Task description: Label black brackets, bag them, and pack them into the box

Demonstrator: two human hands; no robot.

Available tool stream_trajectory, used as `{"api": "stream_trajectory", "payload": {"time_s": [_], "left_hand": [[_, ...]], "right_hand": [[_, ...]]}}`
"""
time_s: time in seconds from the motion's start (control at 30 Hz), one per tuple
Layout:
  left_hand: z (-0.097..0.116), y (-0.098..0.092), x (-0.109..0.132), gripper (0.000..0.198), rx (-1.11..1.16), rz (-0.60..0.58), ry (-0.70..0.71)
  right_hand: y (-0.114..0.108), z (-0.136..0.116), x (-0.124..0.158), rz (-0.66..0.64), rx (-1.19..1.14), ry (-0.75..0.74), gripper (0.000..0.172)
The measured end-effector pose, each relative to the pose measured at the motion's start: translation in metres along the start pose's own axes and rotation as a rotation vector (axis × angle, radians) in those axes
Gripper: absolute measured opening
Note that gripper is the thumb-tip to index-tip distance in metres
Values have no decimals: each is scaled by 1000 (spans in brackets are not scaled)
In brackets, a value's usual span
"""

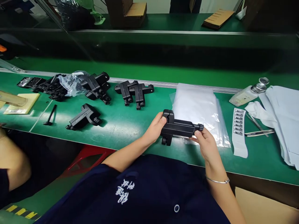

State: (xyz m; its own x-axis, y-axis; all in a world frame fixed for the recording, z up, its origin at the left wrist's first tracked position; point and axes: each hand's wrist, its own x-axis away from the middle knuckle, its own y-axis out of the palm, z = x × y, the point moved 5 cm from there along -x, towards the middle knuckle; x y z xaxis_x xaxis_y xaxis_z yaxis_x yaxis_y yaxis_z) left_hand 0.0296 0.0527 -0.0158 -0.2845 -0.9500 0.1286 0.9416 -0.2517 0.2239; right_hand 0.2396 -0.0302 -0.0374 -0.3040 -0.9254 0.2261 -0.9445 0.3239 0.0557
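Observation:
A black plastic clamp-like device (pixel 179 127) with a knob at its right end is held level between my two hands. My left hand (pixel 154 129) grips its left, wider end, thumb on top. The fingers of my right hand (pixel 205 140) close around the knobbed end. Beneath it lies a stack of clear plastic bags (pixel 196 99). Similar black devices rest on the green bench: a single one (pixel 85 117) to the left, a pair (pixel 140 93) farther back, and a small pile (pixel 95 85) beside a crumpled clear bag (pixel 74 82).
At right are a white bottle with a metal top (pixel 245 95), a label strip (pixel 238 130), tweezers (pixel 259 133) and white sheets (pixel 285 121). A black bolt-like part (pixel 50 115) stands at left, near a yellow pad (pixel 22 104). A co-worker's arm (pixel 15 158) reaches in at far left.

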Motion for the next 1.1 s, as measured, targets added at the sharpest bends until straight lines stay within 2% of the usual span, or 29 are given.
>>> {"api": "stream_trajectory", "payload": {"time_s": [0.2,0.33,0.43,0.5,0.6,0.67,0.77,0.9,1.03,1.1], "left_hand": [[-7,0,-5,59,127,27,-104],[-9,3,-7,64,178,0,-129],[-10,5,-7,66,203,-30,-145],[-10,3,-8,66,206,-18,-150],[-11,1,-7,67,178,-4,-131],[-9,2,-7,68,126,-38,-75],[-5,4,-6,67,49,-87,16],[-6,4,-8,65,60,-59,-1],[-6,3,-8,66,56,-47,25],[-7,2,-8,65,62,-33,16]], "right_hand": [[4,-4,-2,-26,-74,-103,33],[0,-3,-1,148,-79,-184,27],[-2,-7,2,230,58,-250,29],[-1,-6,1,195,108,-244,30],[0,1,-2,140,8,-216,32],[-2,5,-3,160,-60,-221,31],[-3,6,-4,180,-34,-254,30],[1,4,-4,113,-9,-245,29],[-1,1,-3,180,-92,-252,25],[0,-2,-2,178,-62,-255,23]]}}
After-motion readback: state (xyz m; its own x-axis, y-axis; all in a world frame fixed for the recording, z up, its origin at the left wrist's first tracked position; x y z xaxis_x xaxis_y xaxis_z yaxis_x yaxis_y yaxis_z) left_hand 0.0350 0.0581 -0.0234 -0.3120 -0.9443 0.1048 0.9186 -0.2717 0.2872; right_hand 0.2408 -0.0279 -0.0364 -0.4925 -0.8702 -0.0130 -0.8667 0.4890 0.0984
